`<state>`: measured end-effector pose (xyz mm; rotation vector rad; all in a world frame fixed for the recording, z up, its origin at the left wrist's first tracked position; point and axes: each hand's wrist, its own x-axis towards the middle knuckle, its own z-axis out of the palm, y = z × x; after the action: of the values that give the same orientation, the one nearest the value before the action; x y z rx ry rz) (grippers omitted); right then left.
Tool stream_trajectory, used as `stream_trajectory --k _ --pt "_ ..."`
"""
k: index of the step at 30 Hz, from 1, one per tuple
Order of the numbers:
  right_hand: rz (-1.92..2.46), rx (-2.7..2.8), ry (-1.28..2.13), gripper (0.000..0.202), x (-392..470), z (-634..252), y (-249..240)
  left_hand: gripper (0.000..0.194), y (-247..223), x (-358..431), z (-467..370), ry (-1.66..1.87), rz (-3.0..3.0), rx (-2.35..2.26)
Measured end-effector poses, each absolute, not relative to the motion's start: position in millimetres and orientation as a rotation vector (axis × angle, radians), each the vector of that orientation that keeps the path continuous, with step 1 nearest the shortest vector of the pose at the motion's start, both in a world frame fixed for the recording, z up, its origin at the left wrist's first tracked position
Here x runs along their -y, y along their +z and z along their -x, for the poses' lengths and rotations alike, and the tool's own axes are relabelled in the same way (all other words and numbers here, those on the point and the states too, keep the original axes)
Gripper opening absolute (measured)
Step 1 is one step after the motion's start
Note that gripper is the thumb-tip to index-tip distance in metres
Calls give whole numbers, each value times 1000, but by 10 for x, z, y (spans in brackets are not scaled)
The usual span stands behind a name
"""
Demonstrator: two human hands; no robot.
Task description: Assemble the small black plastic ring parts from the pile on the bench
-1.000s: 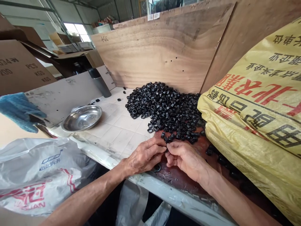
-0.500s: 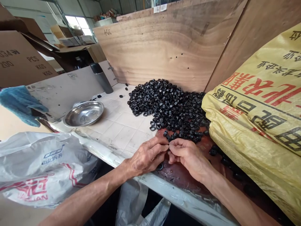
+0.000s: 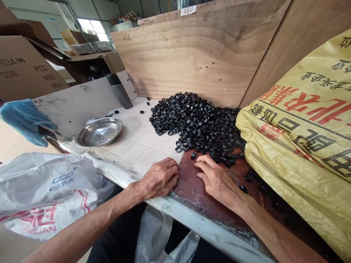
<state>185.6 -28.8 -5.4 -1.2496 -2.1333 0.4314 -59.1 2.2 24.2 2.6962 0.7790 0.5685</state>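
Observation:
A large heap of small black plastic rings (image 3: 186,117) lies on the table, its near edge just beyond my hands. My left hand (image 3: 160,178) rests at the table's front edge with its fingers curled inward; whatever they may hold is hidden. My right hand (image 3: 216,179) hovers low over the dark red sheet (image 3: 189,182), fingers bent and a little apart, with nothing visible in them. One loose black ring (image 3: 193,155) sits just past its fingertips. Another black piece (image 3: 242,189) lies beside the right wrist.
A steel bowl (image 3: 98,132) and a dark bottle (image 3: 120,91) stand at the left. Plywood boards (image 3: 192,54) wall the back. A yellow woven sack (image 3: 298,135) crowds the right side. A white bag (image 3: 55,193) hangs at the front left, near a blue cloth (image 3: 26,120).
My hands were together, fingertips meeting over the red sheet. They have parted: the left drew back toward the left, and the right spread its fingers near the heap.

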Motion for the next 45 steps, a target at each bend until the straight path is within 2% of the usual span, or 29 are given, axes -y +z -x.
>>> stream_trajectory --k 3,6,11,13,15,19,23,27,31,35,38,45 --pt "1346 2001 518 22 265 -1918 16 13 277 -124 557 757 -2650 -925" --pt "1452 1835 490 23 212 -2041 101 14 336 -131 380 901 -2555 -1094" --pt "1553 1831 341 27 123 -2228 160 9 356 -24 -30 712 -2404 -1101" --pt "1501 1972 358 34 118 -2230 148 25 295 -10 -176 642 -2410 -1111" --pt "1466 2095 384 36 122 -2200 121 30 206 -28 -274 587 -2427 -1124" --pt "1548 2151 340 24 122 -2162 70 23 57 -81 -304 612 -2394 -1072" --pt "1571 2156 345 17 148 -2175 83 23 87 -67 -266 700 -1981 -1118" --pt "1581 2120 448 17 204 -2145 134 22 248 -70 -282 837 -1398 -968" --pt "1580 1942 578 13 197 -2102 209 31 345 -108 -271 966 -1096 -805" --pt "1476 1489 1035 16 167 -2097 348 32 321 -117 -242 1024 -1070 -680" --pt "1384 1214 1251 24 180 -2087 443 29 288 -106 -244 1031 -1073 -640" --pt "1299 1093 1285 29 228 -2054 519 30 347 -81 -258 1117 -1066 -650"
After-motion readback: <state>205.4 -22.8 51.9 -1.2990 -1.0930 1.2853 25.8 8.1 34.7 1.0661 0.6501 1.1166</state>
